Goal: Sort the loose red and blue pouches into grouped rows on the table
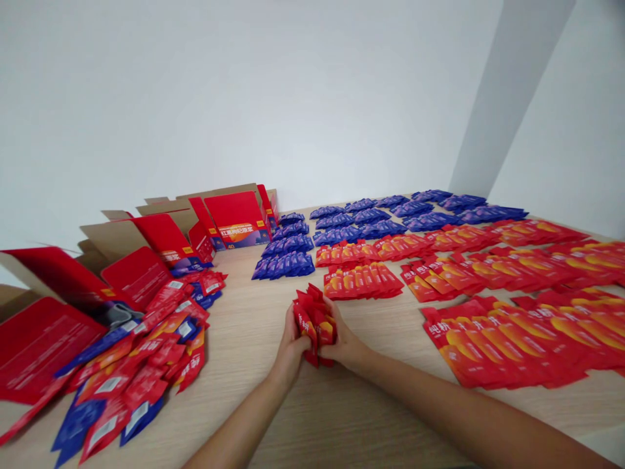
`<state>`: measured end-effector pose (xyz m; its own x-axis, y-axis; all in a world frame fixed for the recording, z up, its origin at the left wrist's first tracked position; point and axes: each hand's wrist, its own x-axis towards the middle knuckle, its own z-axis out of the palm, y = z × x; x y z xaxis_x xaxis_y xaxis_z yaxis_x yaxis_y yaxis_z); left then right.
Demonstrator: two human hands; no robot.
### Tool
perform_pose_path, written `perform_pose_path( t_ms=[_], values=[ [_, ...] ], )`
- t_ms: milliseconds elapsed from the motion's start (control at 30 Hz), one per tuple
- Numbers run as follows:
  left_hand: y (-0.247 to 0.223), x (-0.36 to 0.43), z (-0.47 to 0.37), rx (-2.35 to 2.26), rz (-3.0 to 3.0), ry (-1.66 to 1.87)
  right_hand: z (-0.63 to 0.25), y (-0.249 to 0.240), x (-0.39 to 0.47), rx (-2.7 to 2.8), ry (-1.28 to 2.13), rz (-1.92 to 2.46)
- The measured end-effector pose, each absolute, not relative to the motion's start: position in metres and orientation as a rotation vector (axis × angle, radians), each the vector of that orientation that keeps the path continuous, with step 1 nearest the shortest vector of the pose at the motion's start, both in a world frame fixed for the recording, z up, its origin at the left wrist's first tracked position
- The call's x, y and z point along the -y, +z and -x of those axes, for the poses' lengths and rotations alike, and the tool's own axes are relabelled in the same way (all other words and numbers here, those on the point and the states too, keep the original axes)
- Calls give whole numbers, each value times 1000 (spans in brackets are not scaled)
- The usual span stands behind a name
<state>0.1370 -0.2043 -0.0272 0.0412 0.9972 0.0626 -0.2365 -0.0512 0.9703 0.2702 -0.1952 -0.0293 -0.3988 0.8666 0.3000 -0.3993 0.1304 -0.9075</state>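
Observation:
A bunch of red packets (316, 329) with orange print stands upright between my two hands, in the middle of the view, just above the wooden table (244, 326). My left hand (291, 348) grips the bunch from its left side, thumb across the front. On the right side my right hand (343, 339) is closed around the same bunch. Nearest beyond the hands lies a fanned row of red packets (362, 281). To the right, a larger fanned row of red packets (502, 342) lies near the table's front.
At the left lies a loose heap of red and blue packets (146, 365). Open red cartons (239, 218) stand behind it along the wall. Fanned blue packets (284, 265) cover the back, with more red rows (469, 273) at the right.

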Motion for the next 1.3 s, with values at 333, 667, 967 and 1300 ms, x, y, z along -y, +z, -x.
perform_pose_path(
  t_ms=[333,667,967,1300],
  values=[
    [-26,202,-127,-839,-1099,1143,-274,-27,195,1418,1278,728],
    [-26,202,-139,-1037,-1293,1247,-275,-29,193,1440,1296,696],
    [-10,203,-133,-953,-1290,1245,-272,-26,196,1320,1298,703],
    [-37,199,-126,-974,-1240,1102,-272,-25,196,1418,1233,830]
  ],
)
